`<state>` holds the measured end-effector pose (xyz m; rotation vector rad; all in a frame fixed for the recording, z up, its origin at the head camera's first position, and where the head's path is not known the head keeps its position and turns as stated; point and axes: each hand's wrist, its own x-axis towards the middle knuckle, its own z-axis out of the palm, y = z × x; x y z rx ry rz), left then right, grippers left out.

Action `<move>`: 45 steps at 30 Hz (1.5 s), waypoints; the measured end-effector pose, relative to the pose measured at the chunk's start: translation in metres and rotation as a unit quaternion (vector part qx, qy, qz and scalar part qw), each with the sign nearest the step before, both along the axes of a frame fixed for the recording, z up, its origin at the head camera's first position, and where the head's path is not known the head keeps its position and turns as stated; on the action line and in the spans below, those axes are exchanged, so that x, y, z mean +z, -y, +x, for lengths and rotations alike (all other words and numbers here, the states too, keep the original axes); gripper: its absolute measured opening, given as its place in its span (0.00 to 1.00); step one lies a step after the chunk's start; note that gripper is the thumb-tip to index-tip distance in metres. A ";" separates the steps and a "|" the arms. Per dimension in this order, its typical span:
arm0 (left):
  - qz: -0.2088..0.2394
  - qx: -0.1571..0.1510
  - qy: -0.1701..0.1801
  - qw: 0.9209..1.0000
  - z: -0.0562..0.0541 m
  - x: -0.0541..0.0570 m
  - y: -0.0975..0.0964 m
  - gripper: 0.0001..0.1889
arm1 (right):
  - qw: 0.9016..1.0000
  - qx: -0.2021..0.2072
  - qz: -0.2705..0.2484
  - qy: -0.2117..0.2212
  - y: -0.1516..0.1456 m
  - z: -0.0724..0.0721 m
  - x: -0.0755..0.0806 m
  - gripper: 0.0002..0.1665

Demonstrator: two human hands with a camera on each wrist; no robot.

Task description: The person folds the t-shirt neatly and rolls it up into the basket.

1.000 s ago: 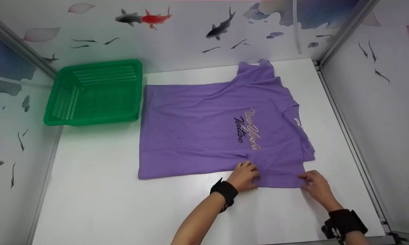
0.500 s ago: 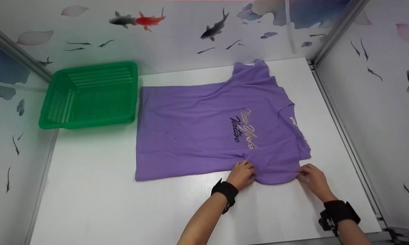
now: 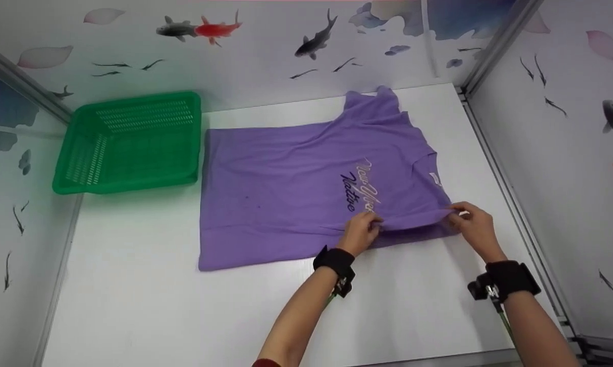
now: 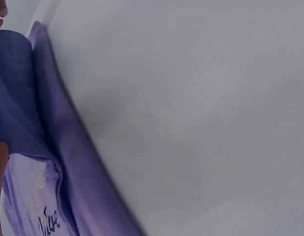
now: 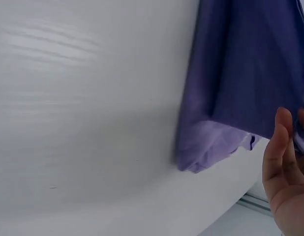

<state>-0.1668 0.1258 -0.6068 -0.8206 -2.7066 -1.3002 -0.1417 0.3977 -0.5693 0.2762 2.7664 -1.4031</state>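
Observation:
A purple T-shirt [image 3: 286, 183] with lettering on its chest lies flat on the white table [image 3: 148, 306], its collar toward the right. At its near side, my left hand [image 3: 360, 232] pinches the raised cloth of the near sleeve, just below the lettering. The right hand [image 3: 472, 224] pinches the other end of that cloth by the collar side. Between the hands the sleeve is lifted and turned up over the shirt, with a shadowed gap beneath. In the right wrist view the sleeve cloth [image 5: 260, 69] hangs from the fingers [image 5: 277, 142].
A green plastic basket [image 3: 196, 137] stands at the back left, close to the shirt's hem. Printed wall panels [image 3: 265, 76] enclose the table at the back and both sides. A metal rail [image 3: 505, 188] runs along the right edge.
Both hands have moved away from the person, lifting the near sleeve off the table and turning it up over the shirt. The head view has shifted slightly.

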 end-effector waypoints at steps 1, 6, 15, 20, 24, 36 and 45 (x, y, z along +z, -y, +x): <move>0.007 0.005 0.002 1.000 -0.006 0.003 0.001 0.07 | 1.000 -0.005 -0.004 -0.007 0.003 -0.007 0.004 0.12; 0.012 0.016 0.006 1.000 -0.032 0.014 0.008 0.10 | 0.998 -0.014 0.007 -0.056 0.017 -0.040 0.014 0.11; -0.049 0.011 0.035 0.998 -0.058 0.015 0.018 0.19 | 0.998 -0.017 0.022 -0.056 0.034 -0.077 0.007 0.13; -0.099 0.075 0.074 0.989 -0.065 0.013 0.014 0.11 | 1.000 -0.008 0.021 0.000 0.043 -0.087 -0.001 0.15; -0.145 0.152 0.055 0.976 -0.071 0.009 0.010 0.08 | 1.000 0.002 0.019 0.021 0.051 -0.095 -0.005 0.17; 0.006 0.165 0.147 0.975 -0.089 0.010 0.007 0.15 | 0.995 0.064 -0.059 0.044 0.055 -0.108 -0.007 0.30; -0.061 0.093 0.112 0.987 -0.084 -0.008 0.031 0.12 | 0.995 0.090 0.030 0.034 0.044 -0.100 -0.023 0.23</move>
